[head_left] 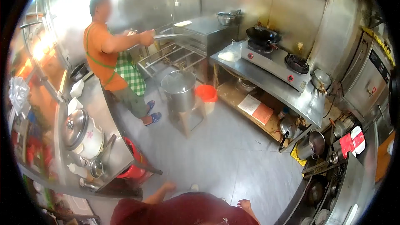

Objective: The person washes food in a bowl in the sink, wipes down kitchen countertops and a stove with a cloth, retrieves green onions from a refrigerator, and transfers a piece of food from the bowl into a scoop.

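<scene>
My left hand (168,186) hangs low in front of my dark red shirt, blurred, and its fingers cannot be made out. Nothing shows in it. On the other side of my body, my right hand (244,203) is down by my side with its fingers a little apart and nothing in them. Both hands are over the grey floor (233,158) and touch no object. Nearest to the left hand is a red bucket (135,167) under the corner of the left steel counter (118,158).
A person in an orange shirt and checked apron (131,77) stands at the back left, arms stretched out. Ahead are a large steel pot (178,93) and an orange bucket (206,93). A gas stove (273,60) with a wok (262,36) stands at the right.
</scene>
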Available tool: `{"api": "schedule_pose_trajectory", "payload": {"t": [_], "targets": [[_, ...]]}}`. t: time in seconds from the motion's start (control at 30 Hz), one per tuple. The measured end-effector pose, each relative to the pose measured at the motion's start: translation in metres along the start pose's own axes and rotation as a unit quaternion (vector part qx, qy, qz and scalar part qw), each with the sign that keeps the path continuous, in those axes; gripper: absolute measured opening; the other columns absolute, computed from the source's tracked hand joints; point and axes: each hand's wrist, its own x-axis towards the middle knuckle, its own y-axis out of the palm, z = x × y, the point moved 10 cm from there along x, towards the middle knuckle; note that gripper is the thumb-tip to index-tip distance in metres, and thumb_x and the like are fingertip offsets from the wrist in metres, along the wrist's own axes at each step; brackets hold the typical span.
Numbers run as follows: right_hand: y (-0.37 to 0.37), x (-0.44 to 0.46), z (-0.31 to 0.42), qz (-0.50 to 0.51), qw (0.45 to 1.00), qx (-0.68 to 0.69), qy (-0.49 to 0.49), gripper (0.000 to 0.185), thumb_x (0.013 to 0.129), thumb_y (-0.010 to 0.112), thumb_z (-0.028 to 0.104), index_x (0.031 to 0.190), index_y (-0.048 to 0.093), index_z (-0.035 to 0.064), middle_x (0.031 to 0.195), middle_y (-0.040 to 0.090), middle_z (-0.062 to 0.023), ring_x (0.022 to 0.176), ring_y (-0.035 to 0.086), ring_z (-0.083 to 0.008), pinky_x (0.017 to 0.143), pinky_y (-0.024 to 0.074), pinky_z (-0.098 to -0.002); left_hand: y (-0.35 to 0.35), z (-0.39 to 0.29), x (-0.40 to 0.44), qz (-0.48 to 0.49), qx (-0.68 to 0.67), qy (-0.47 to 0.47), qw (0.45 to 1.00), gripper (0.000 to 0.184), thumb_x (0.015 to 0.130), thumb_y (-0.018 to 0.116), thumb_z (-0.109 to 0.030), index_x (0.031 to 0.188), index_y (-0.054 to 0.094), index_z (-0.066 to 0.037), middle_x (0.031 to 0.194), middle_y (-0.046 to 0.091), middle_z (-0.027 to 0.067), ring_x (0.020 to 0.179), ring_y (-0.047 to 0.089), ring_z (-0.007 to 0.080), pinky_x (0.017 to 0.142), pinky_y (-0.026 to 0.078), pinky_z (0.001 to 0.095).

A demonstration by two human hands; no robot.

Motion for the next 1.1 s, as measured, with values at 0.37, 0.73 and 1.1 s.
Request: {"api": "schedule_pose_trajectory", "payload": {"t": [0.37,0.73,1.1], "targets": [[-0.006,0.002,0.004,0.025,0.994,-0.094,-0.043,0.028,0.074,0.044,0.010,0.094,0.052,-0.0085,0.080,0.058,-0.0209,0.067,0.059,-0.0268,0.057,0.0485,-0.0346,-0.009,-0.021,-0.014,-0.061,0.009,-0.014,0.998,0.019,0.062,0.054,-0.021,0.076,0.059,-0.008,0.074,0.058,0.0116,0.068,0.055,0.0287,0.061,0.045,0.0391],[-0.011,0.005,-0.007,0.006,1.000,-0.012,0.018,0.027,0.073,0.047,0.010,0.093,0.049,-0.0085,0.081,0.056,-0.0216,0.060,0.057,-0.0299,0.049,0.0476,-0.0383,0.008,-0.018,-0.020,-0.040,0.065,0.127,0.989,0.022,0.068,0.049,-0.025,0.070,0.060,-0.007,0.064,0.058,0.0095,0.057,0.054,0.0206,0.053,0.043,0.0330],[0.002,0.007,-0.014,0.011,0.999,-0.018,0.032,0.027,0.073,0.046,0.009,0.093,0.049,-0.0094,0.080,0.056,-0.0224,0.060,0.057,-0.0310,0.049,0.0476,-0.0391,-0.012,-0.006,-0.034,-0.066,-0.163,-0.044,0.983,0.023,0.068,0.046,-0.023,0.066,0.060,-0.005,0.064,0.058,0.0083,0.055,0.054,0.0185,0.052,0.044,0.0318]]}}
